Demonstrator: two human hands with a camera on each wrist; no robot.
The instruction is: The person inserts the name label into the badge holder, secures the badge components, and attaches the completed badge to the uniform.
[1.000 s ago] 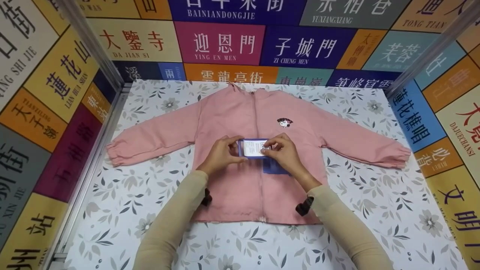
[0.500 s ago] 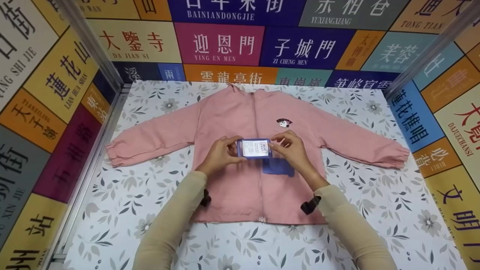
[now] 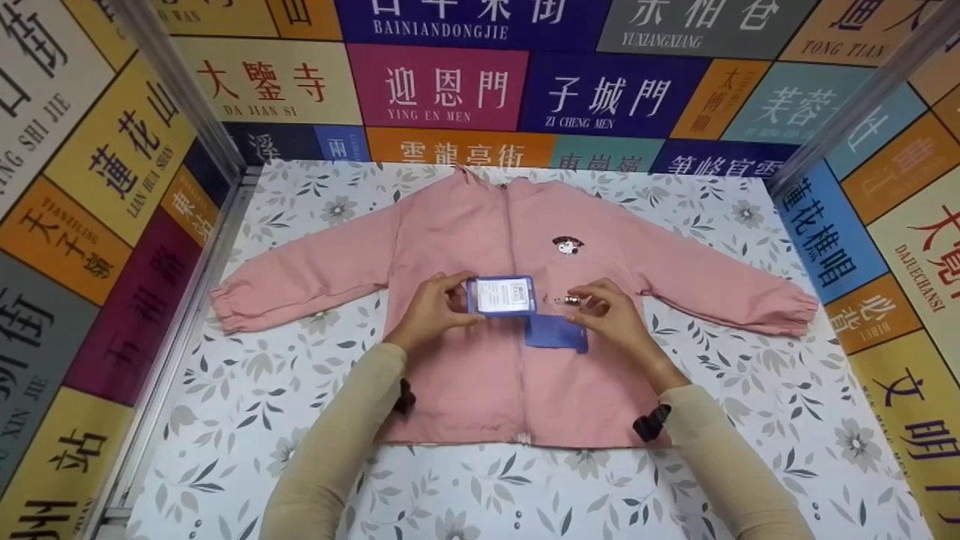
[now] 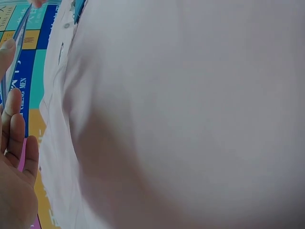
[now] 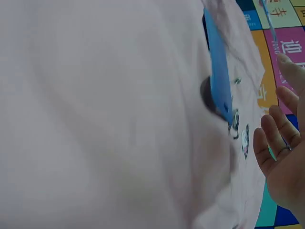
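My left hand (image 3: 433, 309) pinches the left end of a blue-framed card holder (image 3: 498, 312) between thumb and fingers. A white printed card (image 3: 504, 295) shows inside it. In the left wrist view the card holder (image 4: 21, 36) is seen almost edge-on. My right hand (image 3: 609, 315) is apart from the holder, to its right, fingers loosely bent. In the head view its fingertips overlap a small shiny metal clip (image 3: 571, 299); in the right wrist view, the clip (image 5: 234, 125) lies on the jacket, away from the fingers. A flat blue piece (image 3: 556, 333) lies just below.
A pink zip jacket (image 3: 450, 390) is spread under both hands, sleeves out, with a small cartoon patch (image 3: 568, 246) on its chest. The table has a white leaf-patterned cover (image 3: 750, 360). Panels with printed characters (image 3: 442, 86) wall the back and sides.
My right hand has left the card holder's right end and moved right, uncovering the printed card and the metal clip. The left hand has shifted slightly left with the holder.
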